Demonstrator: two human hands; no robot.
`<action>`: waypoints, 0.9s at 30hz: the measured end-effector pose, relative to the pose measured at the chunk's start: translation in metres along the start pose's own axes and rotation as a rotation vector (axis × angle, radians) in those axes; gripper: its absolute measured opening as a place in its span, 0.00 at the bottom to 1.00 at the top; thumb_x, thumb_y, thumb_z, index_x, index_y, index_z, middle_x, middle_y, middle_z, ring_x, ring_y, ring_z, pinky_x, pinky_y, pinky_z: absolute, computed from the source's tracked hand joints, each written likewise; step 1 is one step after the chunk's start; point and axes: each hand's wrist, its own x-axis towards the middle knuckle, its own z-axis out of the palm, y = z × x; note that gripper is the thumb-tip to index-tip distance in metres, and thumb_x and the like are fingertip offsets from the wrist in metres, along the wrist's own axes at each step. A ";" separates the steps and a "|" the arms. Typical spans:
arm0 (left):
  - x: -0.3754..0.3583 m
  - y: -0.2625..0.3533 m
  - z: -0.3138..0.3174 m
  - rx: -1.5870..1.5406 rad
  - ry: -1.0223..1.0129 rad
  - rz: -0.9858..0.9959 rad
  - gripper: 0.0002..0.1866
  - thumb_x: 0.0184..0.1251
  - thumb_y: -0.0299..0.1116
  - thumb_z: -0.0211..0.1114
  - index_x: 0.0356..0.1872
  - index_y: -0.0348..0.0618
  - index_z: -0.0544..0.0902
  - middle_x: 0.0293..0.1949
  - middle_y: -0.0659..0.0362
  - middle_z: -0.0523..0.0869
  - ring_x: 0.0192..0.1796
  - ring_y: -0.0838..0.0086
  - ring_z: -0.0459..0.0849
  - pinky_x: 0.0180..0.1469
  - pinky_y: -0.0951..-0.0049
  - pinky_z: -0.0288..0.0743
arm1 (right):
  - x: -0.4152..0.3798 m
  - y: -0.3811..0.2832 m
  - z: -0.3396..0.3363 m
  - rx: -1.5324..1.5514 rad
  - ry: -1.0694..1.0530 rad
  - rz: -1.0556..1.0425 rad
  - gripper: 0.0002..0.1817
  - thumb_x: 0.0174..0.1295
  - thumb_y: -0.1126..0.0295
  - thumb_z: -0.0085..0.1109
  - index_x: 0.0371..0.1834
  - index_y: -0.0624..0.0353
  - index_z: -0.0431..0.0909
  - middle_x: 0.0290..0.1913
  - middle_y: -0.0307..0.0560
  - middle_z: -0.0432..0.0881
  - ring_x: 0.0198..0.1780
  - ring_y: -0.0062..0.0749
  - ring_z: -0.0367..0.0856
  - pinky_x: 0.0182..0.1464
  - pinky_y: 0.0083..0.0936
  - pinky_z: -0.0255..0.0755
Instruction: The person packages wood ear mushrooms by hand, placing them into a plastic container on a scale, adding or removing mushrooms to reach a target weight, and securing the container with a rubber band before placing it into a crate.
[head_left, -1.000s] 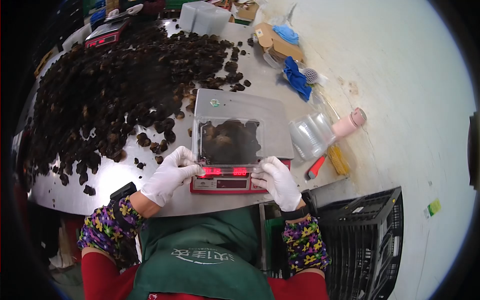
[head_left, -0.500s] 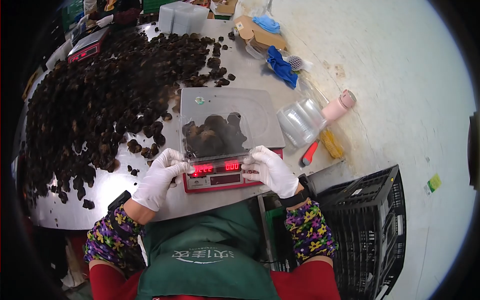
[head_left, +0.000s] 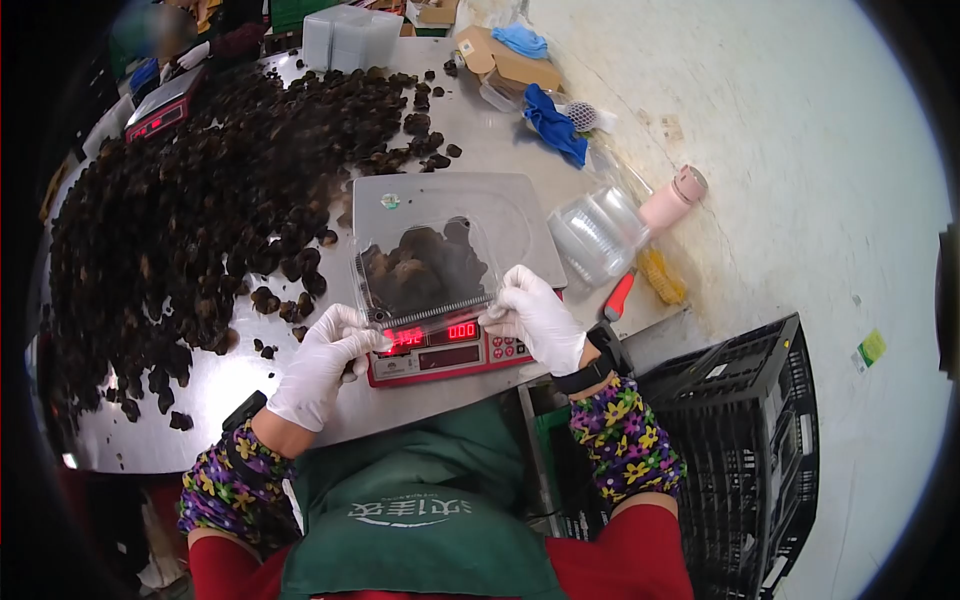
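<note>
A clear plastic clamshell box (head_left: 425,266) holding dark brown, mushroom-like pieces (head_left: 420,262) rests over the plate of a digital scale (head_left: 450,358). Pinched at the box's front left corner are the gloved fingers of my left hand (head_left: 328,362). My right hand (head_left: 535,318), also in a white glove, grips the front right corner. The box sits slightly askew, its right front corner turned farther from me. Below its ridged front edge, red digits glow on the scale's display, partly covered by my left fingertips.
A large heap of the same dark pieces (head_left: 180,240) spreads over the metal table (head_left: 270,375). Clear boxes (head_left: 600,235), a pink bottle (head_left: 673,200) and a red-handled tool (head_left: 619,297) lie right. Black crates (head_left: 720,440) stand below. Across the table, a co-worker's gloved hand (head_left: 193,56) is near another scale (head_left: 165,105).
My right hand has shifted up with its corner of the box, turning the box slightly and uncovering the scale's keypad. The left hand keeps its hold. The whole view has moved a little.
</note>
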 end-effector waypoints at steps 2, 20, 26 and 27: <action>-0.001 0.004 0.006 -0.030 0.010 -0.025 0.08 0.69 0.25 0.67 0.37 0.48 0.75 0.33 0.58 0.88 0.22 0.83 0.73 0.23 0.82 0.61 | 0.000 -0.008 -0.001 0.051 -0.017 0.002 0.03 0.72 0.70 0.54 0.44 0.52 0.71 0.42 0.42 0.84 0.41 0.30 0.86 0.47 0.29 0.82; 0.014 0.001 -0.025 0.152 0.180 0.180 0.13 0.77 0.36 0.62 0.57 0.46 0.80 0.35 0.64 0.86 0.24 0.86 0.73 0.24 0.84 0.60 | -0.028 0.020 -0.010 0.122 0.073 -0.074 0.14 0.79 0.59 0.49 0.54 0.55 0.77 0.45 0.41 0.85 0.44 0.27 0.86 0.46 0.26 0.81; 0.046 0.022 -0.017 0.263 0.192 0.258 0.21 0.74 0.33 0.66 0.65 0.42 0.77 0.37 0.65 0.82 0.25 0.86 0.74 0.24 0.84 0.63 | -0.018 0.016 -0.009 0.101 0.058 -0.033 0.17 0.79 0.57 0.49 0.60 0.56 0.73 0.47 0.46 0.84 0.44 0.33 0.86 0.45 0.28 0.82; 0.050 0.023 -0.016 0.255 0.167 0.255 0.22 0.74 0.33 0.66 0.66 0.42 0.77 0.36 0.65 0.83 0.24 0.86 0.73 0.24 0.84 0.63 | -0.017 0.019 -0.007 0.105 0.009 -0.014 0.17 0.79 0.56 0.50 0.60 0.56 0.71 0.47 0.47 0.84 0.45 0.35 0.87 0.45 0.30 0.82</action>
